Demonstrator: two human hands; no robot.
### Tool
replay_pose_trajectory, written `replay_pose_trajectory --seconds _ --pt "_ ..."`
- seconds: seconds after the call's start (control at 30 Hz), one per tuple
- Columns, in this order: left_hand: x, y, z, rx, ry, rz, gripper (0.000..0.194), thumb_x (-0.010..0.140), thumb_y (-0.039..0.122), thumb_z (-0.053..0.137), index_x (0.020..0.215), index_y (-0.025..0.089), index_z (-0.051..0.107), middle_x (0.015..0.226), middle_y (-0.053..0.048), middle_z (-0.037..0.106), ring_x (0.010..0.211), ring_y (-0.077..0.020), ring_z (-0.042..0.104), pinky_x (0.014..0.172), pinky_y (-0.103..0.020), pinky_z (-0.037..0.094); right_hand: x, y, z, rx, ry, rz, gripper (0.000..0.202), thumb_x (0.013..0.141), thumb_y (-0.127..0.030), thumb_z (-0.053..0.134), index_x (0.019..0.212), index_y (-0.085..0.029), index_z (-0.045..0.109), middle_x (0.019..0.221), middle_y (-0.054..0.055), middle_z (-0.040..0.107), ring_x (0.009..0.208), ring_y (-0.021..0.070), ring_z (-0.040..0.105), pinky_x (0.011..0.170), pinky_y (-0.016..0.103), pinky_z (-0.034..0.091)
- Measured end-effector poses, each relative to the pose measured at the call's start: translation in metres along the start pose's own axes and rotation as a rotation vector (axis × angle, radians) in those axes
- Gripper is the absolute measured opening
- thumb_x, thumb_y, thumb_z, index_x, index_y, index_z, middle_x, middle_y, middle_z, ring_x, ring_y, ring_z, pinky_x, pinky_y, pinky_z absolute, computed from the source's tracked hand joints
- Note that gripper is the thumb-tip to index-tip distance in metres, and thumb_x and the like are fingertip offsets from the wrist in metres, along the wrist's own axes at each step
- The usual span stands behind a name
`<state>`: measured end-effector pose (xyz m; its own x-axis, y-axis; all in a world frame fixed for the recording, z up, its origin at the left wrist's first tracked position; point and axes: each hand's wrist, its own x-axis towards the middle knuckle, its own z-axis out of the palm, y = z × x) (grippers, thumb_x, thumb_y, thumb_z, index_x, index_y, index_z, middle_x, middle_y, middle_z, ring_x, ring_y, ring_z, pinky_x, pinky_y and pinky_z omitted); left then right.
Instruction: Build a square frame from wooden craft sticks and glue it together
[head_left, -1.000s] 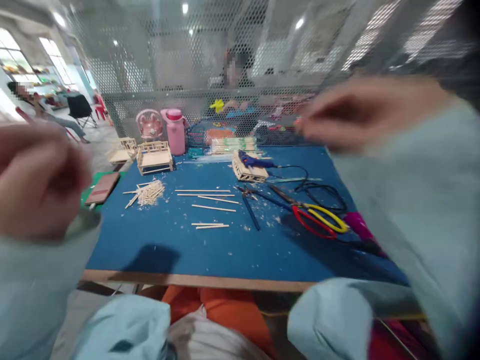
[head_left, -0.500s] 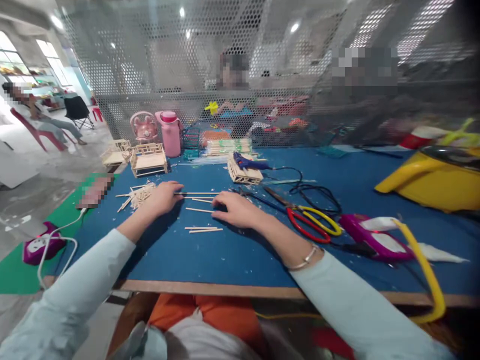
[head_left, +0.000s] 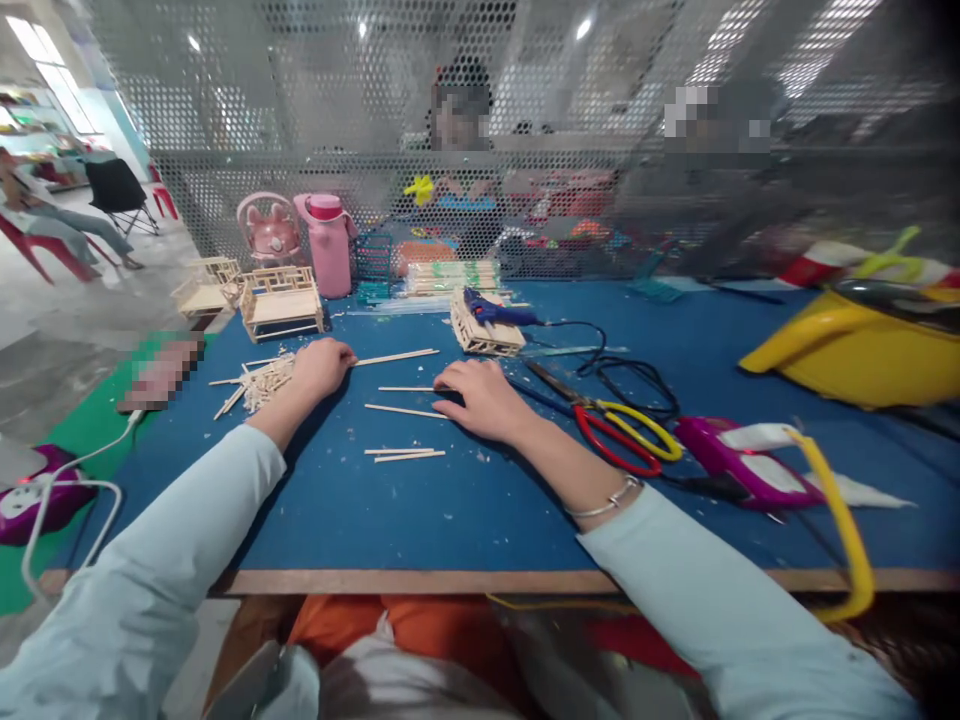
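Note:
My left hand (head_left: 324, 368) is closed in a pinch on the near end of thin wooden sticks (head_left: 396, 357), which point right just above the mat. Just to its left lies a heap of short cut sticks (head_left: 266, 382). My right hand (head_left: 480, 398) rests on the mat, thumb and forefinger apart. One wooden stick (head_left: 405, 389) runs up to its forefinger, and another wooden stick (head_left: 401, 410) reaches its thumb; whether they touch is unclear. Nearer me, a pair of short sticks (head_left: 405, 454) lies side by side.
Behind my hands stand a small stick-built bench (head_left: 281, 303) and a blue glue gun (head_left: 499, 308) on another stick model (head_left: 480, 335). Scissors (head_left: 626, 435) and a purple power strip (head_left: 742, 465) lie to the right. A pink bottle (head_left: 328, 245) stands before the perforated metal screen (head_left: 300, 120).
My left hand has lifted the sticks' far end up and away from my right hand. The right hand has shifted slightly right, with its fingers parted. The camera view has moved a little.

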<state>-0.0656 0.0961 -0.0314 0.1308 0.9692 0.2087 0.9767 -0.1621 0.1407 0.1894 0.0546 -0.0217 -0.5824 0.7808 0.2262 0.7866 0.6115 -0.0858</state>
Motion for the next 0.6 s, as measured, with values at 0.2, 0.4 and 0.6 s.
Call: replay_pose_trajectory --seconds 0.2,0.4,0.6 --pt "-0.035 0.021 -0.030 -0.130 0.057 0.215 0.024 0.084 0.032 0.050 0.093 0.021 0.069 0.093 -0.005 0.066 0.085 -0.0183 0.059 0.077 -0.028 0.043 -0.009 -0.017 -0.010 0.136 -0.093 -0.187 0.016 0.086 -0.027 0.049 0.085 -0.017 0.062 0.086 0.005 0.065 0.083 0.0177 0.056 0.076 0.030 0.033" --pt "-0.082 0.055 -0.035 -0.176 -0.296 0.478 0.024 0.077 0.042 0.060 0.083 0.021 0.069 0.079 -0.004 0.066 0.075 -0.0175 0.061 0.065 -0.025 0.043 -0.010 -0.024 -0.009 0.044 -0.185 -0.127 0.012 0.083 -0.024 0.052 0.078 -0.018 0.061 0.083 0.005 0.066 0.077 0.0172 0.057 0.067 0.027 0.034" --pt "-0.077 0.054 -0.022 -0.105 -0.236 0.395 0.017 0.082 0.020 0.051 0.079 0.020 0.068 0.080 -0.004 0.066 0.076 -0.0181 0.060 0.067 -0.027 0.044 -0.007 -0.026 -0.004 -0.084 -0.186 -0.036 0.017 0.087 -0.021 0.045 0.078 -0.018 0.059 0.085 0.007 0.066 0.078 0.0187 0.058 0.064 0.028 0.034"
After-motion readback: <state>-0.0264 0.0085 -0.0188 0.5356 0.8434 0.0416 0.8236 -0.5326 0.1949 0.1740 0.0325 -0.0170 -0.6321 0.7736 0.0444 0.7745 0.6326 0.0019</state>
